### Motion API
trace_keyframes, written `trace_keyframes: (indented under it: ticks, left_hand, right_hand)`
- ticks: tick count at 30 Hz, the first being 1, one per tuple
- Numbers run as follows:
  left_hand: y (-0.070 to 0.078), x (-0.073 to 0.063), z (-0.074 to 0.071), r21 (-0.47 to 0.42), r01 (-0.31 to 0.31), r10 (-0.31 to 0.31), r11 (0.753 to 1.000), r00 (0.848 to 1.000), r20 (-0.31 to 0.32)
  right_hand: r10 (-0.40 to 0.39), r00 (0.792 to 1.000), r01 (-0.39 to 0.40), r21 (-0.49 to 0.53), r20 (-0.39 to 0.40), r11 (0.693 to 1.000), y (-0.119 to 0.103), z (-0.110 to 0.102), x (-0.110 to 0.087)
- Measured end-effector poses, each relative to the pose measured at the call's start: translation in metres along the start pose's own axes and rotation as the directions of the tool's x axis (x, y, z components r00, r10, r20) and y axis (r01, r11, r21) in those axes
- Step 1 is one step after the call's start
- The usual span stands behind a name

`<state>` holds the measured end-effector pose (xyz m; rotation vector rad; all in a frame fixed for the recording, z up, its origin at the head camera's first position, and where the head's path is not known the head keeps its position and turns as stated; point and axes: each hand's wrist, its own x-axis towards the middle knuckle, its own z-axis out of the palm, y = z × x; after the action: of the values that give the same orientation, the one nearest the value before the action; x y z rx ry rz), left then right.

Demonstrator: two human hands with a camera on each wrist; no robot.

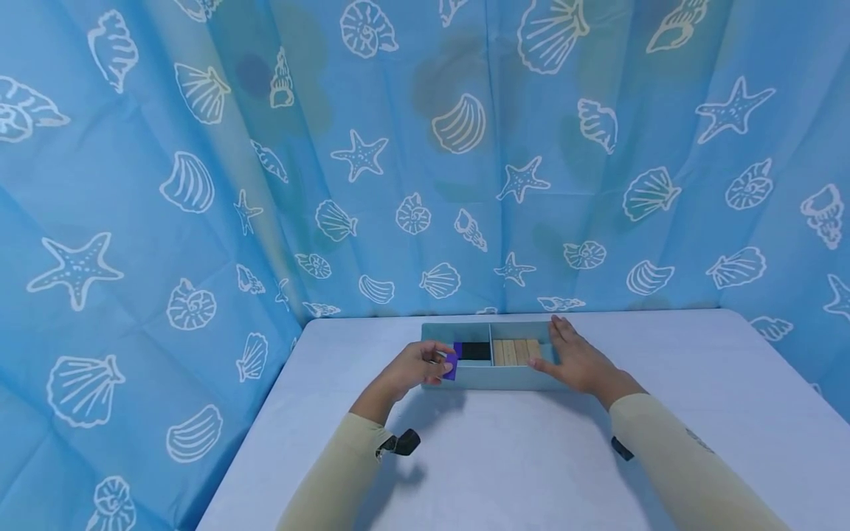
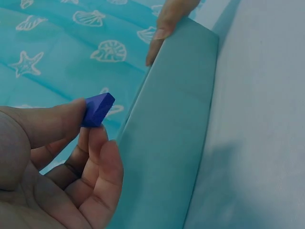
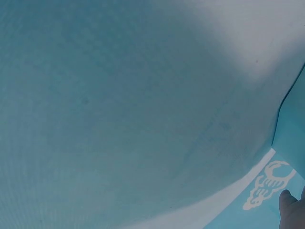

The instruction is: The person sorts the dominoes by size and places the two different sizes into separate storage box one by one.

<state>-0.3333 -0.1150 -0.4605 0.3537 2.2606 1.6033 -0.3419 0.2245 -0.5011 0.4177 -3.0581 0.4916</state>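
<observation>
My left hand (image 1: 425, 363) pinches a small purple block (image 2: 97, 109) between thumb and fingertips, at the front left of a long pale blue-green box (image 1: 505, 378). Inside the box's left compartment lie black blocks (image 1: 474, 350) with another purple block (image 1: 457, 349) at their left end. A row of several wooden blocks (image 1: 516, 352) fills much of the right compartment. Across the box's right end lies my right hand (image 1: 584, 363), its fingers extended toward the back corner and its thumb over the front rim. Only a fingertip of it (image 3: 288, 210) shows in the right wrist view.
The box stands near the back edge of a table with a white cover (image 1: 505, 457). A thin divider (image 1: 491, 344) separates its two compartments. A blue curtain with white shells and starfish (image 1: 412, 147) hangs behind the table and along its left side.
</observation>
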Motion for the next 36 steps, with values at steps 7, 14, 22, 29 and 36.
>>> trace_keyframes:
  ticks: [7, 14, 22, 29, 36]
  left_hand:
    - [0.010, 0.007, -0.009, -0.056, 0.021, -0.022, 0.998, 1.000, -0.004]
    - [0.012, 0.023, -0.014, -0.057, 0.033, -0.035, 0.998, 0.999, -0.038]
    - [0.017, 0.041, -0.014, -0.032, 0.044, -0.046, 0.999, 0.995, -0.092]
    - [0.012, 0.051, -0.010, -0.111, 0.085, -0.097, 0.990, 0.989, -0.109]
    - [0.015, 0.053, -0.005, -0.132, 0.106, -0.123, 0.986, 0.984, -0.127]
  right_hand:
    - [-0.010, 1.000, 0.010, -0.002, -0.011, 1.000, 0.003, -0.001, 0.002]
    - [-0.020, 1.000, 0.020, -0.018, -0.005, 1.000, 0.005, -0.006, 0.002]
    - [-0.031, 1.000, 0.031, -0.012, -0.005, 0.999, 0.006, -0.007, 0.003]
    - [-0.027, 1.000, 0.027, -0.005, 0.011, 1.000, 0.004, -0.003, 0.001]
    - [-0.033, 0.999, 0.033, 0.002, 0.004, 0.999, 0.000, -0.001, 0.001]
